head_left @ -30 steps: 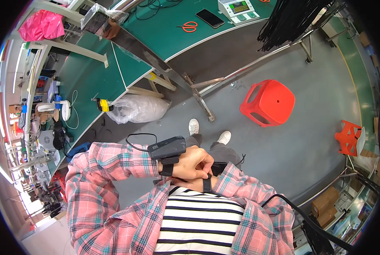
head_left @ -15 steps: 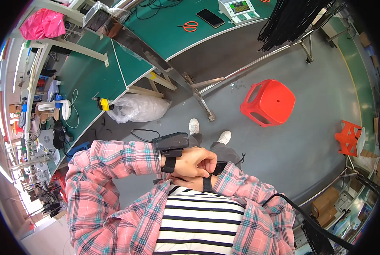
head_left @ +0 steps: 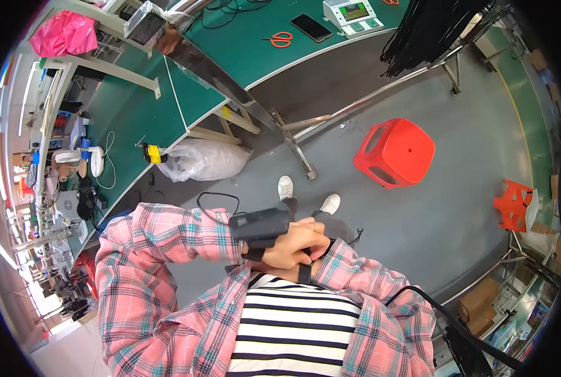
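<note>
My left hand (head_left: 295, 244) lies across my right wrist, its fingers curled closed at the black wrist device (head_left: 331, 244) there. That device is mostly covered by the fingers. A black strap (head_left: 304, 274) circles the right wrist. Below the left hand, only a strip of my right hand (head_left: 285, 273) shows; its fingers are hidden. On my left wrist sits a black box-shaped device (head_left: 260, 225) with a thin black cable loop (head_left: 217, 193). Both arms are in pink plaid sleeves, bent in front of a striped shirt.
A red plastic stool (head_left: 406, 151) stands ahead right, another red stool (head_left: 513, 206) farther right. Green worktables (head_left: 230, 56) hold orange-handled scissors (head_left: 281, 39), a phone (head_left: 310, 27) and a white meter (head_left: 353, 15). Black cables (head_left: 434, 38) hang from a metal rack. A clear plastic bag (head_left: 202, 160) lies below.
My left hand has shifted slightly right and its wrist has turned, tilting the black device on it. The fingers now cover more of the right wrist's device.
</note>
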The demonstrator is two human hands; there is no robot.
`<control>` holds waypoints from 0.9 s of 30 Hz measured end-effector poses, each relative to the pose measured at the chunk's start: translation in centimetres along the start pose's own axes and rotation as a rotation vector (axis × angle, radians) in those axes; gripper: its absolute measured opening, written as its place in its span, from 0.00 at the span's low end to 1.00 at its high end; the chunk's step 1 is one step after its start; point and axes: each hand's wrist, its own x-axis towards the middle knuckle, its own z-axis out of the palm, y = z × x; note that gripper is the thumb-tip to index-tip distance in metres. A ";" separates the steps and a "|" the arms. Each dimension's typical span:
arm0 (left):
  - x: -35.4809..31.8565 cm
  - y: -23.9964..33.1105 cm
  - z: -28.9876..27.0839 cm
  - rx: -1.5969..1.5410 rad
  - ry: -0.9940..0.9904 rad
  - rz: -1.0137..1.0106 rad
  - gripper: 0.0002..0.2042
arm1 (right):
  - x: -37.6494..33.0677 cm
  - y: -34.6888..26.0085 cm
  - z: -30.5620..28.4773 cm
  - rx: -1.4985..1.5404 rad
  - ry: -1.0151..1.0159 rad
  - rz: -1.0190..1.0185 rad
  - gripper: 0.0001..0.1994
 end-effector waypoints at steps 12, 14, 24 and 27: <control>0.5 0.1 -0.4 -0.039 -0.059 -0.031 0.09 | -0.9 0.1 -0.7 0.061 0.029 0.016 0.12; 0.9 0.1 -0.4 -0.004 -0.010 0.031 0.10 | -1.6 0.1 -1.0 0.094 0.038 0.020 0.12; 1.2 1.7 1.1 0.366 0.052 0.135 0.17 | -5.5 0.5 -1.8 0.263 0.087 0.025 0.12; 0.6 1.4 0.8 0.249 0.068 0.127 0.17 | -5.9 0.6 -1.7 0.285 0.088 0.026 0.12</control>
